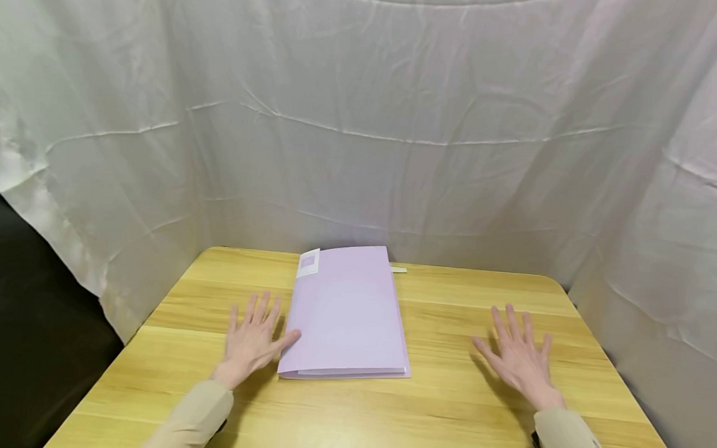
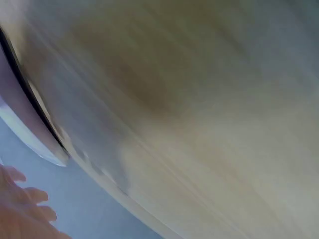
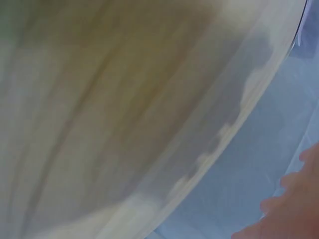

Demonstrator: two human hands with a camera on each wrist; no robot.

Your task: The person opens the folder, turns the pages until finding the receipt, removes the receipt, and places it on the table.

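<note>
A light purple folder point(image 1: 346, 309) lies closed on the wooden table, with a white label point(image 1: 308, 264) at its upper left corner. Just left of it is my left hand point(image 1: 252, 342), palm down with fingers spread; its thumb overlaps the folder's left edge, and I cannot tell whether it touches. Well to the right, my right hand point(image 1: 520, 361) is also spread palm down, holding nothing, with its shadow on the wood. In the left wrist view the fingers point(image 2: 27, 206) show at the lower left, and part of the folder point(image 2: 30, 119) appears at the left edge.
The wooden table point(image 1: 447, 412) has rounded far corners. A small white strip point(image 1: 398, 269) sticks out beside the folder's upper right edge. Pale grey curtains point(image 1: 398, 120) hang behind and at both sides. Something black point(image 1: 28, 331) stands at the left.
</note>
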